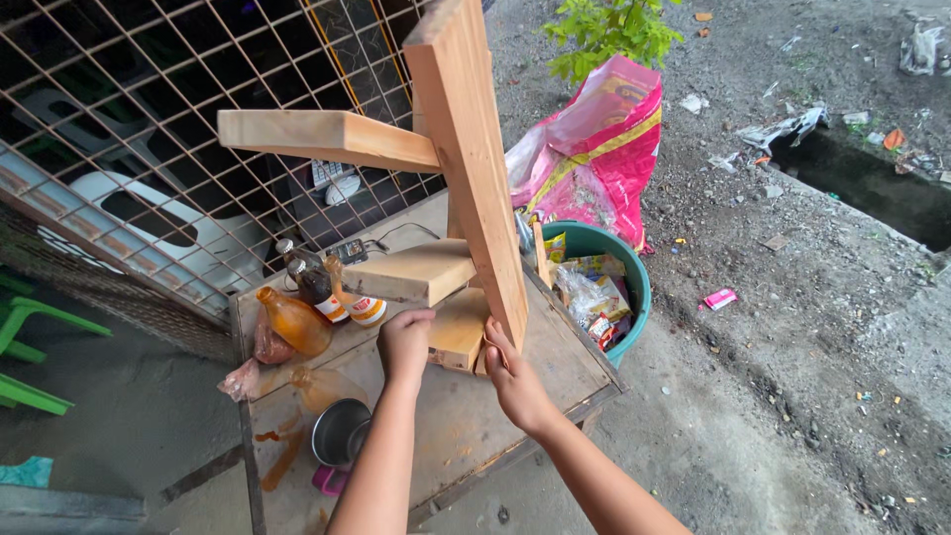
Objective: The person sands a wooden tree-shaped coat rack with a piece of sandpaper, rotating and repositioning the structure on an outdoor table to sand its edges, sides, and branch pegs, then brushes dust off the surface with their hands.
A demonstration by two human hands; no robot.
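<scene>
Above the worn wooden table (555, 372), we hold a wooden frame (466, 168) of nailed planks tilted upright. Our left hand (404, 342) closes around the end of a lower crosspiece, and our right hand (515, 376) grips the bottom of the long plank. Sauce bottles (307, 297) and a metal cup (340, 431) sit just left of the hands; a green bin (634, 282) of rubbish stands at the table's far edge.

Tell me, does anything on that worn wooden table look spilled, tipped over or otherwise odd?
Yes. An amber plastic bottle lies on its side at the worn wooden table's left end, and orange-brown liquid has streaked toward the front edge, beside a small round metal bowl. The pale wooden plank frame the left hand and right hand grip stands tilted.
</scene>
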